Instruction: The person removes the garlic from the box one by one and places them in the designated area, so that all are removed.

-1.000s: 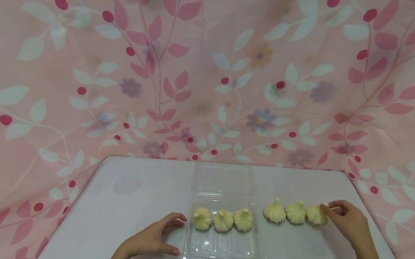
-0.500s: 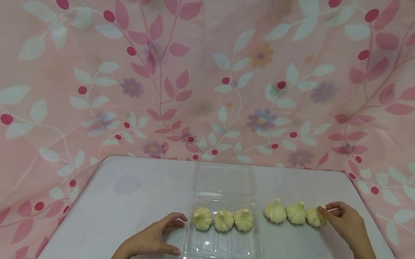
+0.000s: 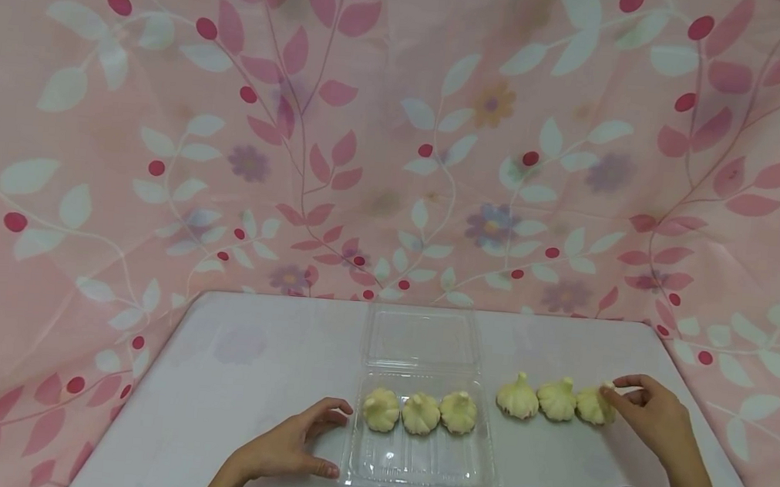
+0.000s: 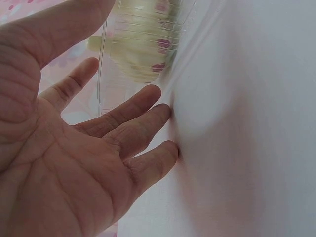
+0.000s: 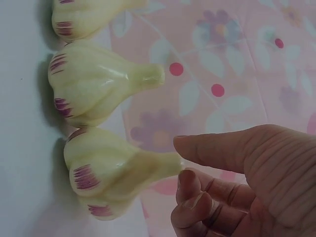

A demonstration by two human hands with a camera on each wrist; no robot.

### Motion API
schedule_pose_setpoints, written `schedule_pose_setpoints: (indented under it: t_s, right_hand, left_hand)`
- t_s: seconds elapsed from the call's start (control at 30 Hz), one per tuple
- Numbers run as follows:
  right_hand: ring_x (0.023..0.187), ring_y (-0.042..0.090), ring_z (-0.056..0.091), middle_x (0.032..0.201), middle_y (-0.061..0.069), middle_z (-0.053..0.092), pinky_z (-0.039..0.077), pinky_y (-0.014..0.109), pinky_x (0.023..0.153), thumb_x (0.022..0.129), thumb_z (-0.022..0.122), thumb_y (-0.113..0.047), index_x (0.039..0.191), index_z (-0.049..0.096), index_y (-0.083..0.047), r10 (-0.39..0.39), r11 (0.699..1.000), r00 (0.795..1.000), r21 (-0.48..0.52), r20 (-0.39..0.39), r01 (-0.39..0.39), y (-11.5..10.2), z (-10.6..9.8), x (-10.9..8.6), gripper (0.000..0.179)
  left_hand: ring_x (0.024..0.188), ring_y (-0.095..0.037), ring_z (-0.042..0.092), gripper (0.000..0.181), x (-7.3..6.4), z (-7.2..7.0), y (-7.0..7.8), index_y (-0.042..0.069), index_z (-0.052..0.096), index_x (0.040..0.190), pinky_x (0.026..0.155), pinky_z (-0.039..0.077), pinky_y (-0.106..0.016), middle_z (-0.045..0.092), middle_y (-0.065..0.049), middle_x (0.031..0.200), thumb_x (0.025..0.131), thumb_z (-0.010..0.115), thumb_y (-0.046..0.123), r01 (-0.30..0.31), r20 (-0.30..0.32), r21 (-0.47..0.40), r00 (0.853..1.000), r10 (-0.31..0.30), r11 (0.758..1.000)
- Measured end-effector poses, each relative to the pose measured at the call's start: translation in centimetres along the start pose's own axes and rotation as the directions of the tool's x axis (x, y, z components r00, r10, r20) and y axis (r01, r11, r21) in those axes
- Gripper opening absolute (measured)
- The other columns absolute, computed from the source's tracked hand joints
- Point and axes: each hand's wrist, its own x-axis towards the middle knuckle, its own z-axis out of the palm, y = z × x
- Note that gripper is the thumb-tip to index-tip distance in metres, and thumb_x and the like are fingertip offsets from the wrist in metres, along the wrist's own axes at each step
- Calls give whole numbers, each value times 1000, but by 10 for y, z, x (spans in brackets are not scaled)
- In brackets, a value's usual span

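Three pale garlic bulbs with purple streaks stand in a row on the right of the table; the rightmost garlic bulb (image 3: pixel 593 407) has its stem between the thumb and forefinger of my right hand (image 3: pixel 653 417). In the right wrist view, that garlic bulb (image 5: pixel 106 173) sits on the table and the fingertips are right at its stem's end. Beside the left wall of a clear plastic box (image 3: pixel 422 467), my left hand (image 3: pixel 289 443) rests with fingers spread and relaxed, holding nothing. Inside the box, three more garlic bulbs (image 3: pixel 420 415) line up along the back.
The box's clear lid (image 3: pixel 422 339) is folded back flat toward the far edge of the white table (image 3: pixel 270 341). The middle garlic bulb (image 3: pixel 556 400) stands close against its neighbours. Behind the table hangs a pink floral cloth (image 3: pixel 387 119).
My right hand has shifted slightly left and back at the rightmost garlic bulb's stem. The left hand, the box and the garlic bulbs stay where they were.
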Motion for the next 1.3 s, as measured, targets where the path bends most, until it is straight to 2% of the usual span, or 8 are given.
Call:
schedule_pose_setpoints:
  t_s: [0.53,0.87,1.3]
  right_hand:
    - [63,15,53,78,4,66,41,29,49,92,67,-45,115,62,2,-39,999,998,31,-44,41,-18,-3,-10,53]
    - [65,16,54,79,6,65,43,28,49,93,68,-41,115,62,2,-62,996,997,54,-48,65,-40,-3,-17,49]
    - [68,14,58,80,5,64,47,27,49,92,70,-36,111,65,-2,-109,990,991,79,-72,115,-68,5,-27,39]
  left_hand:
    - [133,-27,46,79,0,-1,5,19,40,142,111,32,-35,54,-6,136,78,86,27,-8,-7,-10,1000,8,1000]
    - [132,-23,47,80,0,0,2,23,40,142,110,33,-33,55,-4,136,77,86,29,7,-8,2,1000,-7,1000]
    - [132,-21,47,81,0,0,1,23,40,142,110,33,-34,55,-3,136,76,86,32,19,-10,20,1000,-19,1000]
